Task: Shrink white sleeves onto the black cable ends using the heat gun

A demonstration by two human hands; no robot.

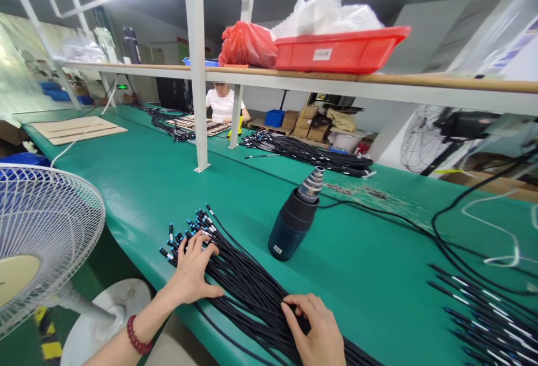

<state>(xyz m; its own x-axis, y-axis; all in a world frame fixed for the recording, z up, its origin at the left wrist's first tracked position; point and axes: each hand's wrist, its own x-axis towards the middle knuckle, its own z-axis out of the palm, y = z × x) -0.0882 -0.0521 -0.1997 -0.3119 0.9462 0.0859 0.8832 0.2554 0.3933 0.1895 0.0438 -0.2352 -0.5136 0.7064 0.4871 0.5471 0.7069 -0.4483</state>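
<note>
A thick bundle of black cables lies slantwise across the green tabletop, its tips carrying blue ends and white labels. My left hand rests over the bundle near those tips, fingers spread and thumb stretched out along the cables. Lower down, my right hand has thumb and index fingertip close together on a black cable at the bundle's upper side. What its other fingers touch is partly hidden. Just beyond the bundle, a dark heat gun stands on its base with its metal nozzle pointing up.
More black cables lie at the right edge, another bundle behind the heat gun. A white fan stands at the left. A shelf post rises from the table. A person sits at the far side.
</note>
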